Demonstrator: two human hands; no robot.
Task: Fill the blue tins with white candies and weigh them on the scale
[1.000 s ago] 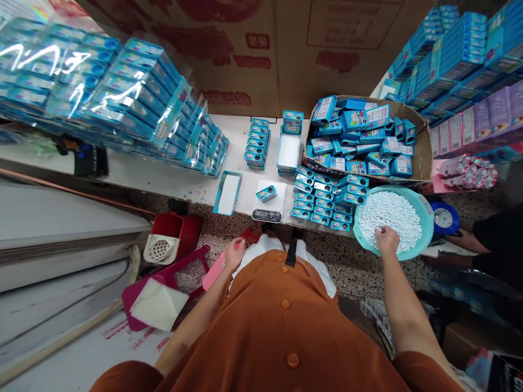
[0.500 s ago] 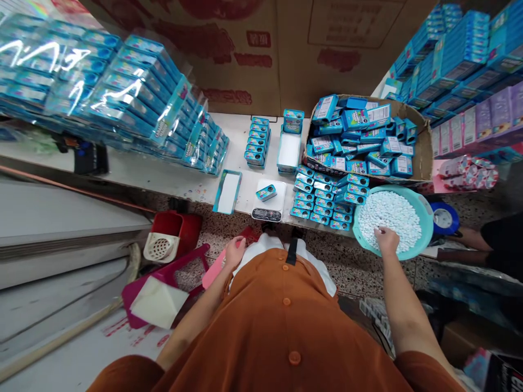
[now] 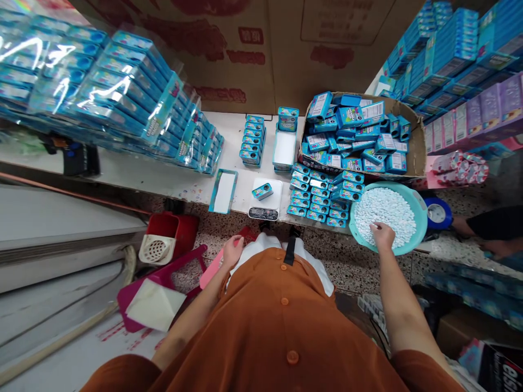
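Co-worker's sleeve (image 3: pixel 496 222) shifted nearer basin (image 3: pixel 420 218). Right hand (image 3: pixel 383 237) in basin, fingers dipped among white pellets (image 3: pixel 392 206), grip can't tell; seemingly picking, lifting calls for firm pinch. Left hand (image 3: pixel 233 251) left of basin, grip unclear.

Right hand (image 3: pixel 383 236) at white pellets (image 3: pixel 388 207): whether anything is pinched between the fingers, cannot tell. Digital scale (image 3: pixel 275 196): display characters too small to read. Plastic-wrapped stack of blue boxes (image 3: pixel 134 90): cut off by left edge, labels partly lost in glare. Open-topped carton (image 3: pixel 417 139): lower layers of its contents hidden. Co-worker's dark sleeve (image 3: pixel 496 224): blurred, cut off by right edge.
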